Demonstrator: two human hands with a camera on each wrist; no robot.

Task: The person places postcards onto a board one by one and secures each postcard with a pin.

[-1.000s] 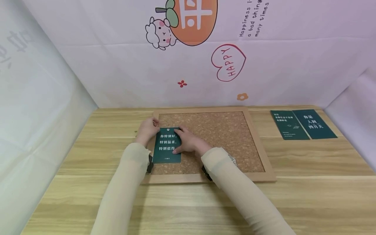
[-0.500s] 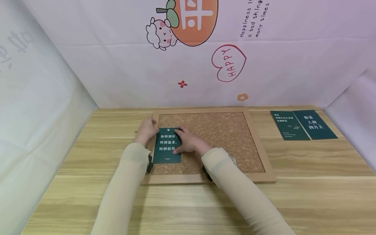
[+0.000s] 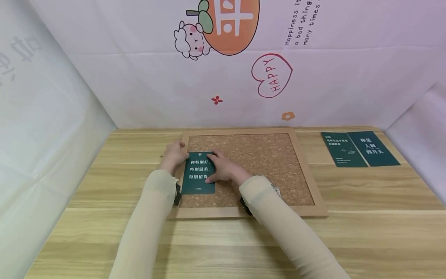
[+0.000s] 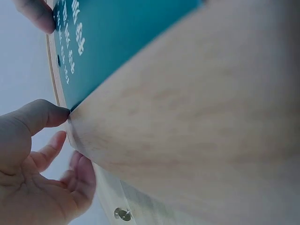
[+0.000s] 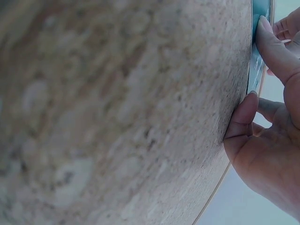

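Observation:
A dark green card (image 3: 198, 185) with white characters lies at the left of a framed cork board (image 3: 258, 162). In the head view, a pale round spot, perhaps a pin head (image 3: 199, 154), shows near the card's top edge. My left hand (image 3: 175, 155) is at the card's upper left corner; in the left wrist view its thumb touches that corner, with the other fingers loosely bent by the wooden frame. From the right, my right hand (image 3: 225, 167) rests its thumb and a spread finger on the card's right side, and other fingers bend against the cork in the right wrist view.
Two more green cards (image 3: 344, 149) (image 3: 374, 148) lie side by side on the wooden table (image 3: 223, 248), right of the board. A metal thumbtack (image 4: 123, 214) is on the table left of the board. White printed cloth (image 3: 156, 89) stands behind and at both sides.
The left hand's fingers have drawn back slightly from the card's top left corner since one second ago. The right hand and the card stay where they were.

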